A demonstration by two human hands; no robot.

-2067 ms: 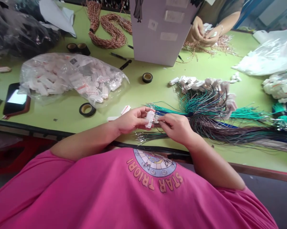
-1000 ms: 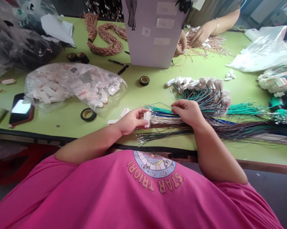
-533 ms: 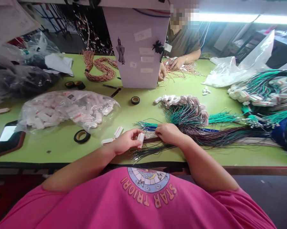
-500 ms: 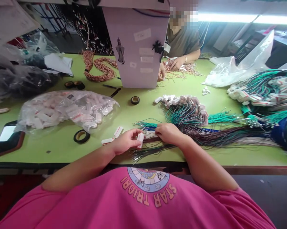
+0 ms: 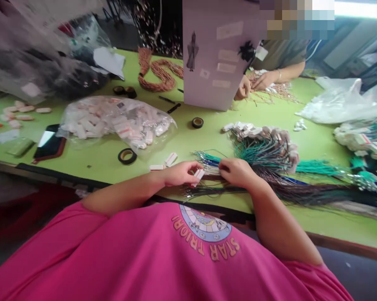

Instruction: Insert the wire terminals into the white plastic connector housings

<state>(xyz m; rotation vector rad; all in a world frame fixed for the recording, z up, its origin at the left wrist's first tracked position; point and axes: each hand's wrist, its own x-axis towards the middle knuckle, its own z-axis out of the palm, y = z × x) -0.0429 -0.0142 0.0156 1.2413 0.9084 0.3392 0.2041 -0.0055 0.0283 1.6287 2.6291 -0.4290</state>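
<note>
Over the table (image 5: pixel 203 140), left fingers (image 5: pixel 187 179) pinch a white connector (image 5: pixel 198 177) (right fingers (image 5: pixel 231 164): grip unclear).

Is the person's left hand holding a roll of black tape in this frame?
No, the left hand pinches a white connector, and the nearest tape roll lies on the green table.

- Person's own hands: two, a left hand (image 5: pixel 182 173) and a right hand (image 5: pixel 237 172)
- White connector (image 5: pixel 198 177) in the left hand: one
- Loose connectors (image 5: pixel 171 159) just beside the left forearm: two
- Black tape rolls (image 5: pixel 133 157): four
- Phone (image 5: pixel 50 143): one
- Hank of twisted wire (image 5: pixel 159 85): one
- Co-worker's hands (image 5: pixel 265 80): two
</note>
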